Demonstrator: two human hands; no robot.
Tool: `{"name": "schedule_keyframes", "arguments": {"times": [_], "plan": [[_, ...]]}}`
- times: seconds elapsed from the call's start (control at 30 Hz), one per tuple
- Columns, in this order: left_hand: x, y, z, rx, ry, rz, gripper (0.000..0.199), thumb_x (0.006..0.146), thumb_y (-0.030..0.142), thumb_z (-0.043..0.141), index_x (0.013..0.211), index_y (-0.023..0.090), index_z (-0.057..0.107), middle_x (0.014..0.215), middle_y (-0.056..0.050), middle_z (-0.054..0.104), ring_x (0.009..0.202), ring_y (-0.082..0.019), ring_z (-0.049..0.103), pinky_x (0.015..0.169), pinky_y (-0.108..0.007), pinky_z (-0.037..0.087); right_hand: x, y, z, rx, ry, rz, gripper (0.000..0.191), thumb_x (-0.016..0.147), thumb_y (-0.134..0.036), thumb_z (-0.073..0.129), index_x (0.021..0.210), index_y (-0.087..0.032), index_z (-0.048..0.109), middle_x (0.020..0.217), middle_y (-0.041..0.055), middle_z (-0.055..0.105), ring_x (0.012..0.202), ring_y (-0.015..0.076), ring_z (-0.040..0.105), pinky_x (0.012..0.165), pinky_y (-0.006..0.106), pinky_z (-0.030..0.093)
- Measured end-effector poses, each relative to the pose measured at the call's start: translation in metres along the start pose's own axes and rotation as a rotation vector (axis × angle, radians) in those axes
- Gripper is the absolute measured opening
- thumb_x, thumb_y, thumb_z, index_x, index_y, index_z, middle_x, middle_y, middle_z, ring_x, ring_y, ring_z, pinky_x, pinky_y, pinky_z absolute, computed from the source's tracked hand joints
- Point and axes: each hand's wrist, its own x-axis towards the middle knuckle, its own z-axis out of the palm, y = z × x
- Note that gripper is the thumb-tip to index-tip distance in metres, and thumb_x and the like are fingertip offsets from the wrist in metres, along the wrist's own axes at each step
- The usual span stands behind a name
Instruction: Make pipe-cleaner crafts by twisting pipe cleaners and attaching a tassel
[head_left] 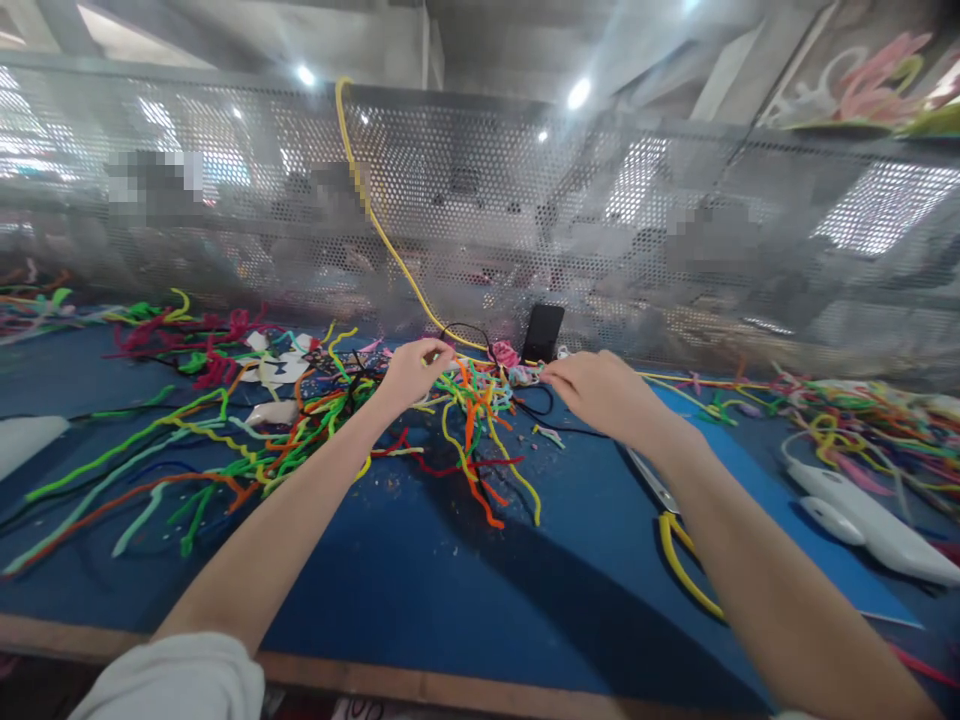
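Observation:
My left hand (417,370) reaches to the back of the blue table, its thumb and fingers pinched together at the edge of a tangle of coloured pipe cleaners (472,405). What lies between those fingertips is too small to make out. Opposite it, my right hand (604,395) is also closed in a pinch, beside small pale and pink pieces (525,374); I cannot tell what it grips. Orange, yellow and green stems hang forward between the two hands. Under my right forearm lie scissors (675,560) with yellow handles, partly covered by the arm.
A larger heap of pipe cleaners (225,450) spreads across the left. A dark phone (543,333) leans against the perforated metal partition (465,220), with a yellow cable (397,255) hanging over it. White glue-gun-like tools (870,515) rest at right by a blue board (765,500).

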Motion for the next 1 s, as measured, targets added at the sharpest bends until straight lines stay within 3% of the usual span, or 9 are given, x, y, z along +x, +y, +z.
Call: {"name": "schedule_keyframes", "arguments": {"times": [0.13, 0.23, 0.37, 0.47, 0.6, 0.73, 0.9, 0.93, 1.0], "plan": [[0.004, 0.012, -0.008, -0.167, -0.009, -0.039, 0.02, 0.095, 0.029, 0.046, 0.091, 0.016, 0.061, 0.087, -0.005, 0.077, 0.061, -0.011, 0.061, 0.06, -0.022, 0.047, 0.005, -0.003, 0.001, 0.334, 0.018, 0.129, 0.041, 0.1, -0.042, 0.039, 0.094, -0.019, 0.073, 0.084, 0.0055, 0.075, 0.072, 0.0189, 0.063, 0.063, 0.029, 0.036], [0.005, 0.009, -0.018, -0.188, 0.081, -0.068, 0.012, 0.096, 0.023, 0.046, 0.09, 0.018, 0.054, 0.082, -0.004, 0.075, 0.057, -0.011, 0.06, 0.059, -0.021, 0.047, 0.006, -0.004, -0.003, 0.443, -0.011, 0.085, 0.039, 0.09, -0.056, 0.055, 0.091, -0.022, 0.074, 0.075, 0.0021, 0.071, 0.068, 0.0173, 0.06, 0.061, 0.027, 0.034], [0.01, 0.002, -0.038, -0.119, 0.267, -0.018, 0.008, 0.095, 0.02, 0.049, 0.089, 0.019, 0.053, 0.073, -0.001, 0.068, 0.063, -0.012, 0.065, 0.068, -0.024, 0.051, 0.01, 0.001, 0.003, 0.489, -0.063, 0.045, 0.033, 0.086, -0.05, 0.061, 0.092, -0.021, 0.075, 0.072, 0.0011, 0.067, 0.067, 0.0162, 0.056, 0.063, 0.027, 0.035], [0.012, 0.013, -0.045, -0.388, 0.333, -0.014, 0.008, 0.097, 0.026, 0.05, 0.094, 0.019, 0.053, 0.075, 0.0, 0.066, 0.063, -0.011, 0.067, 0.068, -0.025, 0.055, 0.018, -0.004, 0.01, 0.554, -0.011, 0.122, 0.034, 0.088, -0.046, 0.059, 0.103, -0.019, 0.073, 0.061, -0.0024, 0.054, 0.057, 0.0137, 0.047, 0.059, 0.027, 0.031], [0.002, 0.056, -0.038, -0.774, 0.082, 0.042, 0.012, 0.098, 0.03, 0.053, 0.097, 0.018, 0.055, 0.081, -0.001, 0.068, 0.07, -0.011, 0.068, 0.074, -0.026, 0.058, 0.034, -0.036, 0.014, 0.848, -0.042, 0.076, 0.049, 0.083, -0.049, 0.068, 0.122, -0.02, 0.065, 0.055, -0.0088, 0.036, 0.051, 0.0101, 0.03, 0.053, 0.026, 0.022], [-0.013, 0.088, -0.034, -0.961, -0.145, 0.064, 0.016, 0.096, 0.033, 0.058, 0.095, 0.018, 0.057, 0.084, -0.002, 0.067, 0.076, -0.011, 0.067, 0.076, -0.025, 0.057, 0.047, -0.064, 0.019, 1.129, -0.046, -0.11, 0.039, 0.083, -0.057, 0.066, 0.089, -0.018, 0.066, 0.057, -0.0069, 0.033, 0.054, 0.0095, 0.027, 0.052, 0.026, 0.019], [-0.008, 0.073, -0.037, -0.807, -0.093, -0.013, 0.014, 0.094, 0.029, 0.059, 0.098, 0.017, 0.063, 0.095, -0.005, 0.069, 0.084, -0.012, 0.065, 0.084, -0.029, 0.053, 0.043, -0.062, 0.015, 1.688, 0.158, -0.036, 0.038, 0.089, -0.055, 0.06, 0.074, -0.021, 0.054, 0.058, -0.0071, 0.029, 0.054, 0.0095, 0.025, 0.053, 0.026, 0.024], [-0.007, 0.067, -0.035, -0.747, -0.133, -0.045, 0.014, 0.092, 0.027, 0.06, 0.101, 0.017, 0.064, 0.101, -0.006, 0.07, 0.092, -0.014, 0.065, 0.089, -0.03, 0.051, 0.041, -0.06, 0.012, 1.795, 0.219, -0.035, 0.037, 0.088, -0.053, 0.063, 0.072, -0.021, 0.052, 0.058, -0.0075, 0.027, 0.054, 0.0097, 0.026, 0.054, 0.026, 0.027], [-0.007, 0.057, -0.028, -0.729, -0.361, -0.11, 0.021, 0.092, 0.026, 0.059, 0.111, 0.018, 0.064, 0.111, -0.007, 0.07, 0.107, -0.017, 0.063, 0.098, -0.033, 0.047, 0.037, -0.057, 0.003, 1.908, 0.345, -0.051, 0.036, 0.085, -0.049, 0.07, 0.071, -0.022, 0.05, 0.058, -0.0077, 0.025, 0.055, 0.0102, 0.03, 0.059, 0.027, 0.035]]}}
